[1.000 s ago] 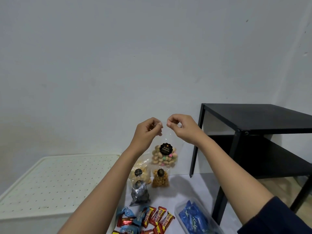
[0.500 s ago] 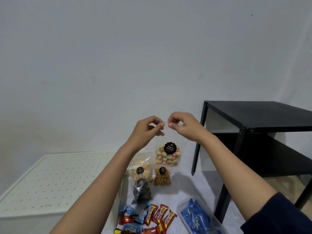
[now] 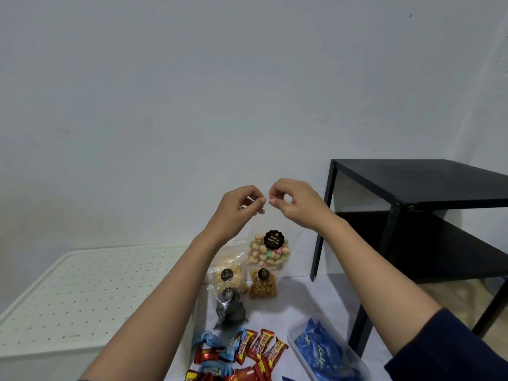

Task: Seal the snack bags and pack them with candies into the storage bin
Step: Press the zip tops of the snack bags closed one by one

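A clear snack bag of pale biscuits [image 3: 268, 251] with a black round label hangs in the air in front of the wall. My left hand [image 3: 239, 207] and my right hand [image 3: 292, 200] pinch its top edge, fingertips almost touching. Below it on the white surface stand a bag of yellow crackers [image 3: 229, 274], a bag of brown nuts [image 3: 263, 285] and a dark silvery bag [image 3: 228, 307]. Red and blue wrapped candies [image 3: 242, 353] lie in a heap at the bottom. The white storage bin with a dotted lid [image 3: 82, 295] sits at the left.
A clear tub of blue wrapped candies [image 3: 327, 353] sits at the lower right. A black two-shelf metal table [image 3: 412, 204] stands at the right against the wall. A plain white wall fills the upper half of the view.
Both hands stay pinched on the bag's top while the bag hangs in about the same place. The fingers have shifted slightly along the top edge.
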`<state>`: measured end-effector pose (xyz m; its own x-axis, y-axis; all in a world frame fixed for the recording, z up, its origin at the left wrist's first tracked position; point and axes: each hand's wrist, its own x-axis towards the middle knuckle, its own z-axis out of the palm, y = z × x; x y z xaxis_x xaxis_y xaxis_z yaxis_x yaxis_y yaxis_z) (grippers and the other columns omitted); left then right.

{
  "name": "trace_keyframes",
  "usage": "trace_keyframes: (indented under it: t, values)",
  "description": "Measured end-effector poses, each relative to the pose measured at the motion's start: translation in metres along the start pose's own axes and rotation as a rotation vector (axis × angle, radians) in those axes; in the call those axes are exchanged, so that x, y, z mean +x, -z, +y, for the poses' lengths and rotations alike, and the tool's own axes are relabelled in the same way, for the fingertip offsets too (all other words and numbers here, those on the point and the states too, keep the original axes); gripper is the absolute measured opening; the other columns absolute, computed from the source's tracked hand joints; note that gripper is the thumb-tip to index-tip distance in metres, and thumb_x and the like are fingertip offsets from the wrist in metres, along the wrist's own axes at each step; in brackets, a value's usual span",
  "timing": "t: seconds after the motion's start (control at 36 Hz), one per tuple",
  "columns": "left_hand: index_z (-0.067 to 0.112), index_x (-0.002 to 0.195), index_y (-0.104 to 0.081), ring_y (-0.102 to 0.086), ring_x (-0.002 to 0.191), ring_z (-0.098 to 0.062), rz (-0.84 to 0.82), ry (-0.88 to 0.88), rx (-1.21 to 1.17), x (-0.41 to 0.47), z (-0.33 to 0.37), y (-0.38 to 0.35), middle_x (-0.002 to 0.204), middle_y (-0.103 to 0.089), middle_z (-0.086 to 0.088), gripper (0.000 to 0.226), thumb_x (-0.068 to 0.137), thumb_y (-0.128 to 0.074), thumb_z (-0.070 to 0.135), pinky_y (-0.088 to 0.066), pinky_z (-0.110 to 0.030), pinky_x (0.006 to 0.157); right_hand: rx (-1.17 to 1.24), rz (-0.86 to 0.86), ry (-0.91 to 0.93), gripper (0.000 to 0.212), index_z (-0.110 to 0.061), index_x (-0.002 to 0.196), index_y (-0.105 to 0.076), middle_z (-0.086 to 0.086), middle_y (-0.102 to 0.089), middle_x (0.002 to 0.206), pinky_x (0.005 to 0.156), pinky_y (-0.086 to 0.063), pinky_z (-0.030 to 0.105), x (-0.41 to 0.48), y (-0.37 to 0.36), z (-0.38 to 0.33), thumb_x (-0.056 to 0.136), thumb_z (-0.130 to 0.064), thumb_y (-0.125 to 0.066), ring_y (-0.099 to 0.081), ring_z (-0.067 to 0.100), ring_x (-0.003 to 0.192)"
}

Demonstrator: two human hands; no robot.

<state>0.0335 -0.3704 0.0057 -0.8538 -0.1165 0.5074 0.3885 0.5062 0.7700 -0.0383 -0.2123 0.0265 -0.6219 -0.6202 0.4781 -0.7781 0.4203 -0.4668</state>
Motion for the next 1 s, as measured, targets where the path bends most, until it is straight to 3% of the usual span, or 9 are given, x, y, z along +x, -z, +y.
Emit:
trace_keyframes:
  t: [0.11,0.25,0.42,0.56,0.72,0.92,1.0]
  values:
    - [0.012,0.082,-0.064,-0.063,0.076,-0.015,0.029,-0.011,0.045,0.000,-0.006,0.001,0.078,-0.066,-0.003,0.012,0.090,-0.059,0.018,-0.052,-0.038,0.076,0.018,-0.021,-0.013,0.009,-0.026,0.078,-0.060,-0.013,-0.060,0.081,0.079,-0.051,0.045,0.002,-0.002,0.001,0.087,-0.023,-0.058,-0.058,0.013,0.085]
    - [0.007,0.082,-0.064,-0.059,0.072,-0.009,0.077,-0.009,0.038,-0.002,-0.009,0.004,0.076,-0.064,-0.002,0.013,0.090,-0.059,0.015,-0.047,-0.025,0.070,0.070,-0.045,-0.084,0.007,-0.034,0.076,-0.063,-0.015,-0.066,0.081,0.085,-0.052,0.045,0.000,-0.002,0.006,0.082,-0.031,-0.062,-0.060,0.005,0.085]
    - [0.012,0.079,-0.063,-0.061,0.076,-0.012,0.062,0.010,0.011,-0.003,-0.013,0.009,0.078,-0.065,0.000,0.013,0.090,-0.059,0.017,-0.049,-0.024,0.071,0.080,-0.053,-0.130,0.015,-0.029,0.071,-0.062,-0.012,-0.065,0.076,0.083,-0.052,0.045,-0.002,-0.001,0.008,0.085,-0.024,-0.063,-0.062,0.013,0.082]
    - [0.010,0.084,-0.060,-0.057,0.069,-0.008,0.038,0.052,-0.003,-0.003,-0.015,0.005,0.077,-0.061,0.000,0.012,0.092,-0.055,0.018,-0.044,-0.015,0.065,0.095,-0.049,-0.122,0.016,-0.029,0.069,-0.062,-0.009,-0.065,0.069,0.082,-0.052,0.047,0.000,-0.006,0.010,0.083,-0.021,-0.062,-0.063,0.017,0.078]
    - [0.015,0.084,-0.063,-0.055,0.072,-0.013,0.015,0.075,-0.012,-0.002,-0.013,0.003,0.080,-0.062,0.003,0.013,0.092,-0.053,0.018,-0.045,-0.023,0.068,0.197,-0.060,-0.135,0.014,-0.023,0.073,-0.065,-0.004,-0.065,0.071,0.076,-0.050,0.031,-0.003,-0.006,0.011,0.086,-0.017,-0.065,-0.064,0.013,0.071]
    - [0.015,0.085,-0.065,-0.053,0.073,-0.010,0.005,0.037,-0.001,0.000,-0.011,0.000,0.085,-0.063,0.006,0.011,0.090,-0.059,0.022,-0.043,-0.017,0.065,0.241,-0.071,-0.131,0.014,-0.017,0.076,-0.064,-0.005,-0.062,0.071,0.071,-0.046,0.021,-0.003,-0.001,0.012,0.089,-0.014,-0.060,-0.060,0.007,0.065]
    - [0.016,0.085,-0.066,-0.053,0.073,-0.010,-0.002,0.039,0.019,0.001,-0.012,-0.002,0.083,-0.062,0.007,0.009,0.089,-0.059,0.021,-0.041,-0.013,0.062,0.220,-0.088,-0.124,0.014,-0.018,0.077,-0.064,-0.005,-0.062,0.071,0.071,-0.046,0.024,-0.001,-0.001,0.012,0.089,-0.013,-0.059,-0.059,0.008,0.066]
